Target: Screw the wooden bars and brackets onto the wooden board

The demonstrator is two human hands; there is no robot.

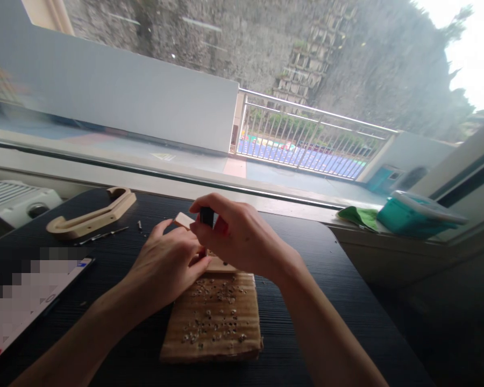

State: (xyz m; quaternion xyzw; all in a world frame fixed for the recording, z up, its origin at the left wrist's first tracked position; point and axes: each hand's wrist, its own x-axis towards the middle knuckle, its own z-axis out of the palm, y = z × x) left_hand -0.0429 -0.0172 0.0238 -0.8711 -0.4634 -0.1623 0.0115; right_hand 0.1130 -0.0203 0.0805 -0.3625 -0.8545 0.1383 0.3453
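My left hand (167, 266) is closed on a small pale wooden piece (184, 220) and holds it down at the far end of a cardboard pad (213, 322). My right hand (234, 236) is wrapped round a dark tool handle (206, 215) that stands upright over the wooden piece. The tool's tip is hidden behind my fingers. Wood chips (213, 306) lie scattered over the cardboard. Both hands touch each other above the dark table (314, 269).
A curved wooden part (92, 217) lies at the back left with thin metal bits (102, 235) beside it. A blurred-out flat item (32, 298) lies at the left edge. A teal box (415, 215) and a green cloth (358, 216) sit on the window ledge.
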